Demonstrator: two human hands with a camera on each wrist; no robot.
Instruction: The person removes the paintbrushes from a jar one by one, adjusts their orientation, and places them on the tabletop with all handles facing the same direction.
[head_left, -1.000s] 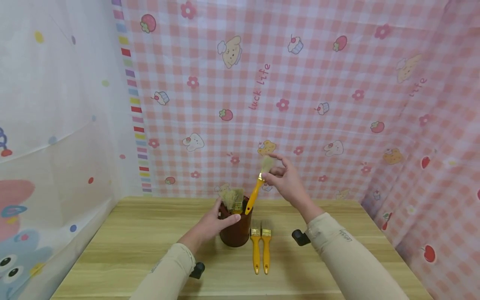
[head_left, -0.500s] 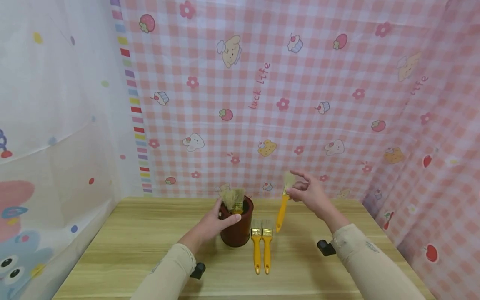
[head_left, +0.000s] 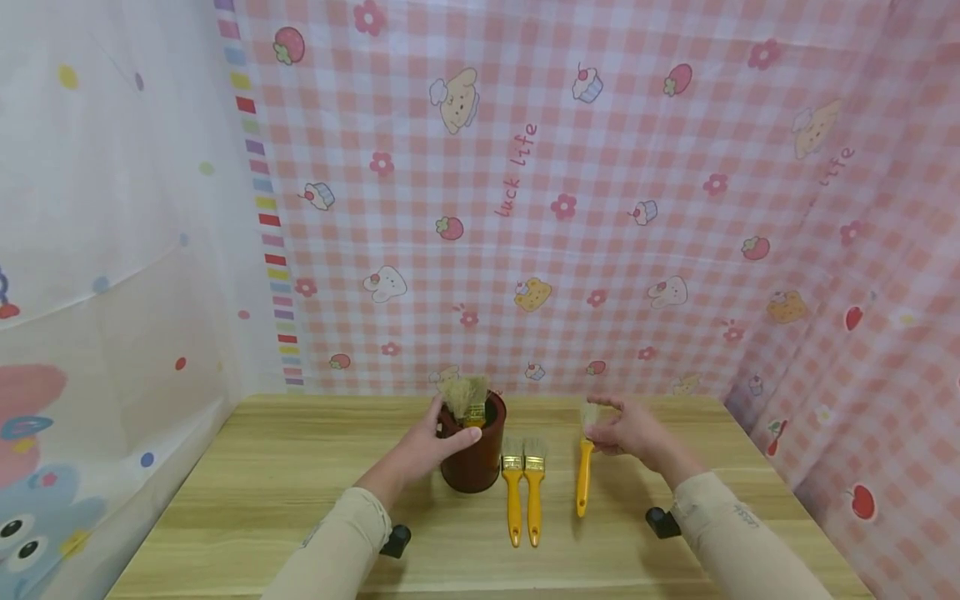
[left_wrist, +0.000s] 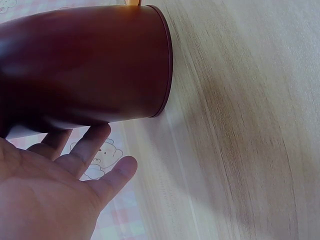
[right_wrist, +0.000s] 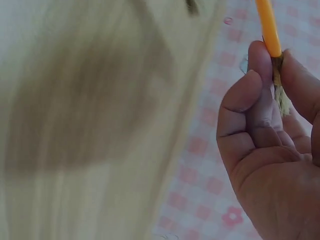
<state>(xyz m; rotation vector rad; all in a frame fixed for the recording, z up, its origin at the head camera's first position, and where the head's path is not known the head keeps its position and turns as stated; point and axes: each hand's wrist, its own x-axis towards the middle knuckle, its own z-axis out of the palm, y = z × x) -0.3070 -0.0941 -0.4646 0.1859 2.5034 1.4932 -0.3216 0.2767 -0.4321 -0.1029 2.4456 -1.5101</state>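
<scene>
A dark brown cylindrical pot (head_left: 471,467) stands upright on the table, with several paintbrushes (head_left: 467,398) in it, bristles up. My left hand (head_left: 420,446) holds the pot from the left, thumb along its near side by the rim; the left wrist view shows fingertips touching the pot's wall (left_wrist: 90,65). To the right, my right hand (head_left: 633,433) pinches a yellow-handled paintbrush (head_left: 583,475) near its metal band, bristles up and handle pointing down. In the right wrist view, thumb and finger grip that brush's band, below the orange-looking handle (right_wrist: 269,27). Whether the handle touches the table is unclear.
Two yellow-handled paintbrushes (head_left: 513,500) lie side by side just right of the pot, handles toward me. The wooden table (head_left: 300,483) ends at a pink checked cloth (head_left: 420,250) behind. Black wrist-camera parts (head_left: 663,522) hang under both forearms.
My right hand has carried the paintbrush away from the pot to the right, then lowered it toward the table beside the two lying brushes. My left hand stays on the pot.
</scene>
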